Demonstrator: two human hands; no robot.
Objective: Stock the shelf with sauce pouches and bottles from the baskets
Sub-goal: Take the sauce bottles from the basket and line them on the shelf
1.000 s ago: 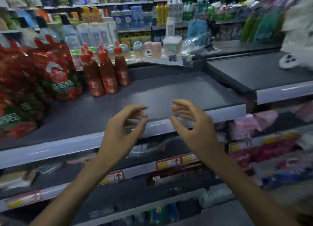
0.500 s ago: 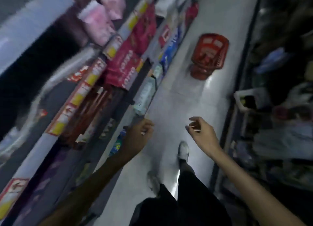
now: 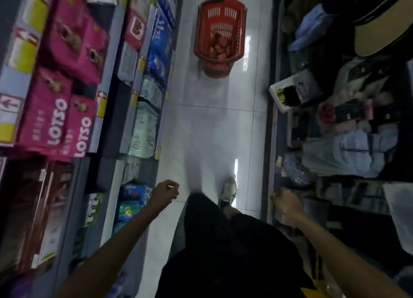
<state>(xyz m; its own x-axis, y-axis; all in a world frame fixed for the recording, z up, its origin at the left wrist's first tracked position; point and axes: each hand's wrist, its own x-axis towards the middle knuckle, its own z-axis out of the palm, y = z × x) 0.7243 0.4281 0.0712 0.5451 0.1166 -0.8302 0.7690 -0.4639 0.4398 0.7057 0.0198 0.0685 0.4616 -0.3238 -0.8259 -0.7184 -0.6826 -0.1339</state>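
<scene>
A red plastic basket (image 3: 220,33) stands on the grey tiled aisle floor, far ahead of me, stacked on another red basket; reddish items lie inside, too blurred to name. My left hand (image 3: 164,192) hangs at my side near the left shelving, fingers loosely curled, holding nothing. My right hand (image 3: 283,202) hangs by the right-hand display, fingers loosely curled and empty. The shelf with the sauce bottles and pouches is out of view.
Left shelving (image 3: 107,110) holds pink LOTSO packs (image 3: 60,123) and blue and pale green packs. Right side holds cluttered goods and a white box (image 3: 290,92). My dark trousers and one white shoe (image 3: 228,191) are below. The aisle floor (image 3: 212,130) runs to the basket.
I turned away from the sauce shelf and now look down the aisle. Both hands dropped from shelf height to my sides. The red basket has come closer and more central.
</scene>
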